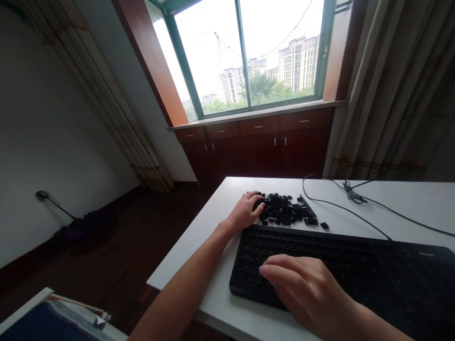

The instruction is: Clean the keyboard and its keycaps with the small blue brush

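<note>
A loose heap of black keycaps (282,208) lies on the white table behind the keyboard. My left hand (248,209) rests at the heap's left side, fingers apart, with fingertips touching the caps there. In front sits a black keyboard (341,251), its key positions looking bare of caps on the left part. Above its left half is my right hand (309,289), closed, with thumb and fingers pinched together near the keys. A tiny bluish spot shows at those fingertips; what they hold, if anything, I cannot make out.
A black cable (337,206) runs from the keyboard across the white table (199,246), with a tied bundle at the back. One keycap (324,226) lies apart from the heap. Cabinets (256,151) stand below the window. A dark umbrella-like bundle (85,225) lies on the floor left.
</note>
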`<control>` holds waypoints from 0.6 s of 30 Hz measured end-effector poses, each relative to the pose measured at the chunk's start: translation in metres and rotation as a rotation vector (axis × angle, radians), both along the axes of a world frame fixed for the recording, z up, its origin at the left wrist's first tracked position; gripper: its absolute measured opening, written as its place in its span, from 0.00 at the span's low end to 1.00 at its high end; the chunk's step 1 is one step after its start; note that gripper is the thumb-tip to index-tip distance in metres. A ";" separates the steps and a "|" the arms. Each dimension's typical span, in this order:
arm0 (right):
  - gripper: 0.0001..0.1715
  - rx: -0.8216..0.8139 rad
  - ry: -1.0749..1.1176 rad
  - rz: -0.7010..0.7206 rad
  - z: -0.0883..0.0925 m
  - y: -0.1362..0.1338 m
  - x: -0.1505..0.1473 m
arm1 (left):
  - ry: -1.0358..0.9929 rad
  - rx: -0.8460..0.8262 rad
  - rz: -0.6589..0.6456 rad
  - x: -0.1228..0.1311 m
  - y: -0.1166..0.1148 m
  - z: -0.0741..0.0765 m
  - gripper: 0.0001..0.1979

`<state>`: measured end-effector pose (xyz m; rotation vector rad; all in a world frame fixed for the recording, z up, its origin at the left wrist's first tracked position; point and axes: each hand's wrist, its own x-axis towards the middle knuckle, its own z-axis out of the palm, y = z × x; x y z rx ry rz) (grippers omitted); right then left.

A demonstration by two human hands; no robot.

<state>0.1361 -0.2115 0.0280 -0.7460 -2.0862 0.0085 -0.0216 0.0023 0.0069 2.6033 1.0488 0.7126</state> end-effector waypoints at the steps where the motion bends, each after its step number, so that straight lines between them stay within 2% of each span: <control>1: 0.26 0.005 -0.005 -0.003 0.000 0.000 0.000 | 0.002 0.000 -0.001 0.000 0.000 0.000 0.21; 9: 0.23 0.100 -0.008 -0.035 0.006 -0.003 0.000 | 0.004 -0.011 0.000 0.000 -0.001 0.003 0.20; 18: 0.32 0.039 -0.024 -0.012 0.001 -0.001 0.001 | -0.001 -0.005 0.000 0.001 0.000 0.001 0.20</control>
